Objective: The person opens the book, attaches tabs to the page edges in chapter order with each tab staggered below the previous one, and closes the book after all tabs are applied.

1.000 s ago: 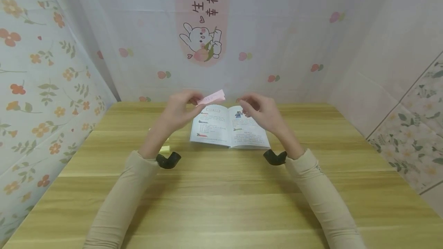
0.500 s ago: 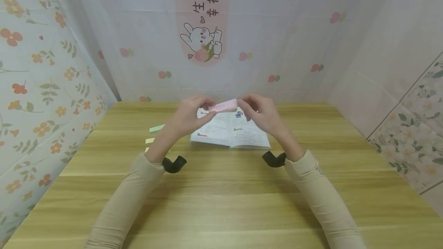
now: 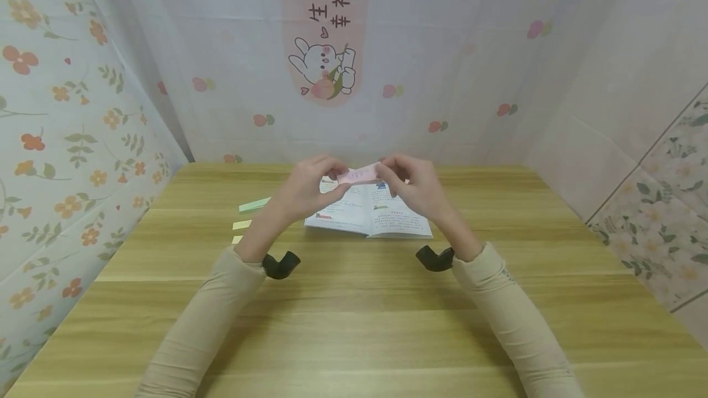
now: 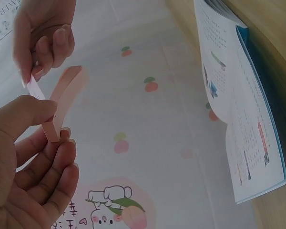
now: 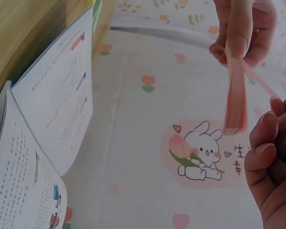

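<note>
My left hand (image 3: 304, 192) pinches a narrow pink sticky note pad (image 4: 66, 95) between thumb and fingers, above the open book (image 3: 398, 217). The pad's top sheet (image 5: 261, 81) stands away from the rest of the stack. Its free end is pinched by the fingertips of my right hand (image 3: 417, 186), while the other end stays at the pad under my left thumb. Handwriting shows on the pink paper in the head view. In the right wrist view, the pad's loose end hangs downward.
Left of the book on the wooden table (image 3: 354, 324) lie a green sticky note pad (image 3: 254, 205) and a yellow one (image 3: 241, 225). Another yellow piece (image 3: 237, 239) is partly hidden by my left forearm. A printed curtain (image 3: 442, 66) hangs behind the table.
My left hand has moved right and slightly down with the pink pad. My right hand, apart from it earlier, now grips the far end of the top sheet, which has lifted off the stack.
</note>
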`<state>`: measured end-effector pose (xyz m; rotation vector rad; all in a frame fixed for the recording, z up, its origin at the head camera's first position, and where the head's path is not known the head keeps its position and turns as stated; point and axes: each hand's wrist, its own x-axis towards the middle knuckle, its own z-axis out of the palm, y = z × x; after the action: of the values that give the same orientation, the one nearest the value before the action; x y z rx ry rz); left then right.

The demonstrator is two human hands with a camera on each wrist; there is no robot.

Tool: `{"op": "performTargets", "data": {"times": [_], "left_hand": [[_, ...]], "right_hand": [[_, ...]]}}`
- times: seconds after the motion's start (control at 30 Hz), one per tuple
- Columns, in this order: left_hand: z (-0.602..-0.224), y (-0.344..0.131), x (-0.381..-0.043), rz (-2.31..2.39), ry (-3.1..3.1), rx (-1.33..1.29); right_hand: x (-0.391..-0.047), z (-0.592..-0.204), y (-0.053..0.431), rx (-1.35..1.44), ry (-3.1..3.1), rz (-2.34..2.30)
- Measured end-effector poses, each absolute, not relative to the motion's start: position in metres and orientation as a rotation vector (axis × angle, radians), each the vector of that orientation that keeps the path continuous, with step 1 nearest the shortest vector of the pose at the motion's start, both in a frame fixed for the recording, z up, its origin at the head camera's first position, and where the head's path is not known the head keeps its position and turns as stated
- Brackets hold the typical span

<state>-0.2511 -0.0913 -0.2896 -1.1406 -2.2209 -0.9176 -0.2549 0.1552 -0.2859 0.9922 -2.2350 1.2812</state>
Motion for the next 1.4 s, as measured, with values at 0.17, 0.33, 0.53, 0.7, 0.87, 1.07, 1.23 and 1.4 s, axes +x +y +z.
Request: {"op": "performTargets", "data": {"times": [0.17,0.33,0.53,0.7,0.87,1.07,1.23,1.4], "left_hand": [[-0.29,-0.09,-0.251,-0.896,-2.216,-1.149],[-0.29,-0.09,-0.249,-0.888,-2.231,-1.139],[-0.29,-0.09,-0.249,-0.89,-2.215,-1.136],[-0.29,-0.091,-0.251,-0.885,-2.209,-1.116],[-0.291,-0.094,-0.255,-0.876,-2.176,-1.088],[-0.292,-0.095,-0.256,-0.94,-2.138,-1.072],[-0.294,-0.093,-0.26,-0.952,-2.142,-1.031],[-0.294,-0.089,-0.266,-0.966,-2.144,-1.024]], "right_hand": [[-0.253,-0.285,0.154,1.009,-2.204,1.284],[-0.25,-0.284,0.152,1.024,-2.185,1.286],[-0.251,-0.285,0.151,1.071,-2.12,1.299],[-0.254,-0.287,0.151,1.089,-2.047,1.315],[-0.255,-0.285,0.155,1.035,-1.995,1.411],[-0.259,-0.281,0.163,0.951,-2.012,1.46],[-0.264,-0.281,0.17,0.878,-2.028,1.475],[-0.269,-0.279,0.179,0.827,-2.03,1.481]]}}
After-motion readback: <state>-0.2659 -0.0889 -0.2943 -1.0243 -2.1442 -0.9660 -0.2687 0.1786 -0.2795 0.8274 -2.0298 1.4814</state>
